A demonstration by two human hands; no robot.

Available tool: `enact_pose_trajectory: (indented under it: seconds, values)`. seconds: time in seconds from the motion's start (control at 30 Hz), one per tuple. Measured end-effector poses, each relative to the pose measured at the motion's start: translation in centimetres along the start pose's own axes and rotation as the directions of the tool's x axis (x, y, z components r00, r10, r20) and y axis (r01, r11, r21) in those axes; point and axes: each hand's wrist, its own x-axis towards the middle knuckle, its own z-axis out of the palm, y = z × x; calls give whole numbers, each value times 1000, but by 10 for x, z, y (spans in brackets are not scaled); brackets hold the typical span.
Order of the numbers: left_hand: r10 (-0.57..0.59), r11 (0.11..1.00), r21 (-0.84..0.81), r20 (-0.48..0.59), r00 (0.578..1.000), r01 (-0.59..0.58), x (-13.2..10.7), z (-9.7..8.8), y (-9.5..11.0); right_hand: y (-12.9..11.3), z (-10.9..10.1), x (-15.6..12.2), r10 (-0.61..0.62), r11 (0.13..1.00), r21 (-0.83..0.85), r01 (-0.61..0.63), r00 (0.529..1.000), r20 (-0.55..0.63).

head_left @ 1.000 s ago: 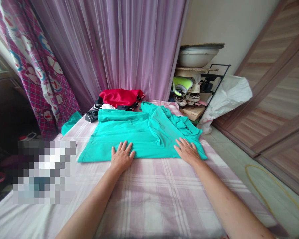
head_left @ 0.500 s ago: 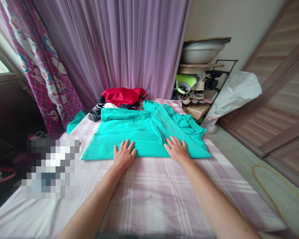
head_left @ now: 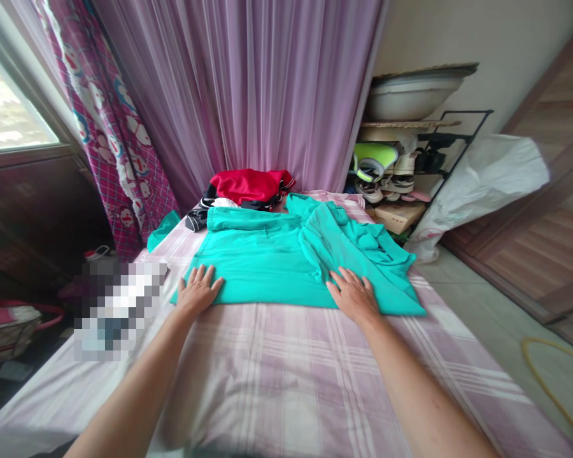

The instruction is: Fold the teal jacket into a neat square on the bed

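Teal garment flat on plaid sheet, my left hand and right hand resting along its near edge, fingers spread, gripping nothing; best pressed lightly and evenly, palms flat, so cloth doesn't bunch.

Garment: plain teal
Sheet: mauve-and-white plaid
Back curtain: lilac
Side curtain: magenta grid, cartoon-printed
Visor: neon yellow-green
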Motion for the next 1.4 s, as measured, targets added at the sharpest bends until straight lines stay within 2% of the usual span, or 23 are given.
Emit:
enact_pose_trajectory:
  seconds: [0.1,0.27,0.57,0.8,0.93,1.0,1.07,1.13,1.3,1.4]
  values:
    - [-21,1000,9,-10,1000,21,3,2,-11,-2,-3,-2,-8,1000,-3,8,1000,-27]
    - [-26,1000,9,-55,998,26,1,6,-7,-3,-4,-4,-9,1000,4,10,999,-42]
    - [-42,999,10,-35,999,42,-2,1,-4,-1,-5,-3,-19,999,25,21,998,-64]
    - [-50,999,-1,-68,996,50,-1,4,-5,3,5,-2,-46,998,48,51,995,-89]
    - [-15,998,59,-27,1000,17,8,-12,-8,22,7,1,-69,991,101,84,987,-146]
    - [32,994,103,-30,999,-29,18,-24,-5,42,4,5,5,990,141,26,976,-218]
    - [100,989,116,-58,993,-93,29,-36,7,62,2,7,115,984,162,-72,954,-276]
    - [181,981,82,-88,980,-174,43,-46,31,78,1,8,187,978,147,-151,943,-275]
    - [315,923,-202,-90,945,-327,82,-56,125,84,10,6,212,976,102,-194,953,-216]
    - [369,878,-288,-105,923,-384,106,-55,179,81,14,5,226,973,104,-207,949,-222]
